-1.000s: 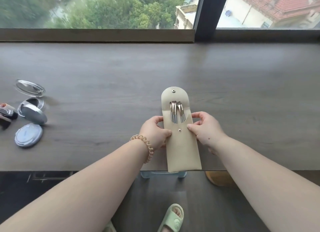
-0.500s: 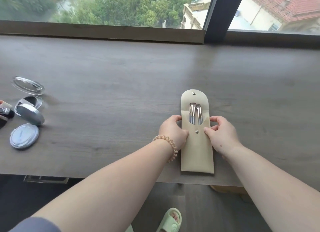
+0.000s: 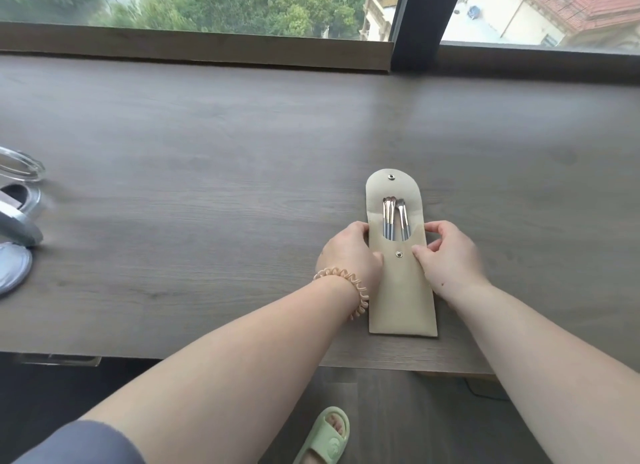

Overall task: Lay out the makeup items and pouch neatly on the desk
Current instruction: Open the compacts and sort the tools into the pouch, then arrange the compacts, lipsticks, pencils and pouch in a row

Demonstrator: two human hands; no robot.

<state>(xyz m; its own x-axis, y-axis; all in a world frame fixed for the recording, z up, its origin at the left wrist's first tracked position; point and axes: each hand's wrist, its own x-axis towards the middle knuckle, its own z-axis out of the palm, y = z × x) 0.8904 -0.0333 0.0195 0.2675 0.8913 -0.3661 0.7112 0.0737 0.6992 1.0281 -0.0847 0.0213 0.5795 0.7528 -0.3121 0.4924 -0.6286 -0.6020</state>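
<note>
pinching pouch [image 3: 401, 283] edges w/ both hands: left hand [image 3: 349, 252], right hand [image 3: 448, 256]; its long axis runs straight away between fingers, brushes [image 3: 395, 218] just beyond fingertips.

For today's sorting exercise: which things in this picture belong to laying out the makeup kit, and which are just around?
Job: beige pouch, brushes inside it, compacts at the desk's left edge, left hand, right hand.

Around: hair tie on wrist, green slipper, window frame.

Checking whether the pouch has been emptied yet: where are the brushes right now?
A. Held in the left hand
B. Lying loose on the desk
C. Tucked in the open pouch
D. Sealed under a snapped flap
C: the brushes stand in the pouch, its flap open, tips showing above the pocket edge.
</note>
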